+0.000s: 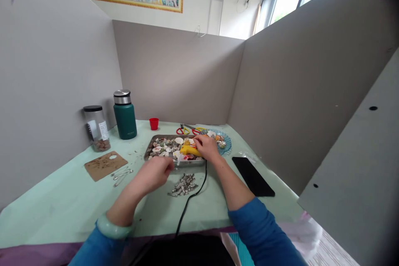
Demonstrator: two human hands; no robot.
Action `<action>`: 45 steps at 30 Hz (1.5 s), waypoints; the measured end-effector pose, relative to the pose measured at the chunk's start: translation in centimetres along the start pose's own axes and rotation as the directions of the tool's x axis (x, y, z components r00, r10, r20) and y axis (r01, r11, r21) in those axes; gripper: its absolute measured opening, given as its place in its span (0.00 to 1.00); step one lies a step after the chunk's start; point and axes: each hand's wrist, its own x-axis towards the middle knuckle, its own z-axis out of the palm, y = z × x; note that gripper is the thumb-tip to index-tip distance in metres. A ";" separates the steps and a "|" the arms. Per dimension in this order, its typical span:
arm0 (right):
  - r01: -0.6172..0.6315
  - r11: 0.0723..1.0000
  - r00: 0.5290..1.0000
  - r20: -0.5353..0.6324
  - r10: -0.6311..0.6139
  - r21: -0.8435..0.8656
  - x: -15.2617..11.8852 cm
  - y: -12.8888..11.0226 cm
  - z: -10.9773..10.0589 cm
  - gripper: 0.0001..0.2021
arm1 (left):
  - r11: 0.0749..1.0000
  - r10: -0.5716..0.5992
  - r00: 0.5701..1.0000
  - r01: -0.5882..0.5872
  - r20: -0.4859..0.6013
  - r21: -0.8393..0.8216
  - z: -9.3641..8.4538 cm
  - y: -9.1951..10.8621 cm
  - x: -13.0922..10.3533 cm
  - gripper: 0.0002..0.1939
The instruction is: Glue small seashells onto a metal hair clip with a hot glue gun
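Note:
My right hand (207,147) is closed round the back of a yellow glue gun (188,151), over the right side of a metal tray (193,163). The gun's pale nozzle points left and down, and a black cord (191,196) runs from it toward me. Shells and small stones (165,145) fill the tray. Close to the nozzle, at the tray's front edge, my left hand (157,171) has its fingers pinched together; whatever they hold is too small to make out. A pile of small silver metal clips (183,185) lies between my forearms.
At left stand a green bottle (125,120) and a clear jar (99,131), with stained cardboard (106,165) and silver pins (121,175) in front. Behind are a red cup (153,124), pliers (183,130) and a blue plate (228,143). A black slab (253,176) lies right. Grey partitions surround the table.

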 end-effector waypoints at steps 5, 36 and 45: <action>0.003 0.974 0.999 -0.035 0.005 0.227 0.1 -0.9 -0.3 0.12 | 0.942 -0.070 0.985 0.013 -0.158 -0.336 -3.4 0.6 2.4 0.11; 0.262 0.928 0.965 -0.037 -0.261 0.267 -0.8 -3.9 0.3 0.11 | 0.655 -0.034 0.983 -0.116 -0.183 -0.747 1.1 -1.5 7.6 0.10; 0.274 0.937 0.960 -0.001 -0.281 0.214 -0.9 -4.0 0.1 0.13 | 0.633 -0.095 0.991 -0.012 -0.093 -0.774 -0.1 -2.1 6.9 0.09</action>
